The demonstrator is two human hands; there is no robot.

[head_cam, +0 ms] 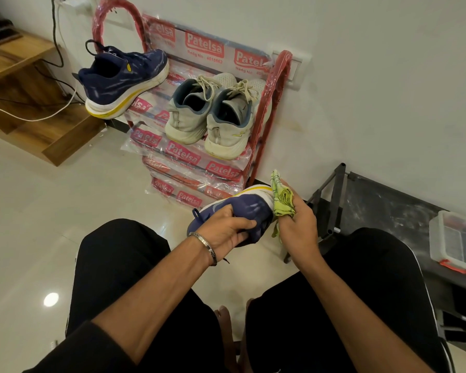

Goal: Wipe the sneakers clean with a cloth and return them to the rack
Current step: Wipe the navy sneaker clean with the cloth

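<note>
sneaker in navy blue mesh with a white and yellow sole (242,208), held low in front of a seated person's knees, just in front of the rack. the left hand (226,230) grasps it across the upper, fingers curled over the fabric. the right hand (296,222) pinches a bunched yellow-green cloth (283,200) against the shoe's white sole edge, so the grip on each side is clenched on something. its matching navy sneaker (121,79) already sits on the top tier of a red metal shoe rack wrapped in printed plastic (275,103), with its heel overhanging the rack's left edge. a pair of worn pale grey sneakers (207,114) rests on the tier below. judging from this, the overhanging shoe could tip off if the rack is bumped while the held one goes back. the slick plastic wrapping may also let a shoe slide.
</note>
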